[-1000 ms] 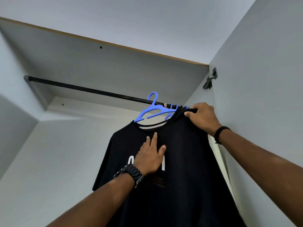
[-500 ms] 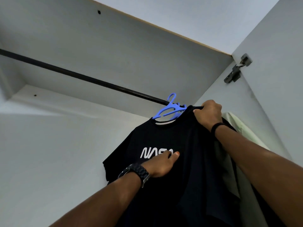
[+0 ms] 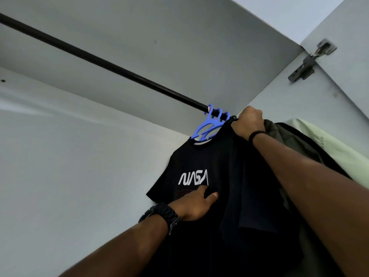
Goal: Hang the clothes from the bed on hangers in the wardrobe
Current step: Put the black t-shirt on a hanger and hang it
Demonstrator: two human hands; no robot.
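**Black T-shirt on the rail, both hands on it**

Since half a second ago the view has tilted up and toward the right: the dark rail now runs across more of the picture, the door hinge sits higher and nearer the corner, and more of the pale green garment shows. The left hand has slid lower on the chest print, so the whole white NASA lettering is uncovered.

The black T-shirt hangs on a blue hanger, whose hook sits over the rail at its right end, inside the wardrobe. The right hand is curled round the shirt's shoulder just right of the hanger hooks, gripping fabric there; whether it also holds the hanger arm cannot be told. The left hand lies against the shirt front below the lettering, fingers straight, thumb out, holding nothing. A black watch is on the left wrist, a black band on the right.

Behind the right forearm hang a dark olive garment and the pale green one, close against the black shirt.
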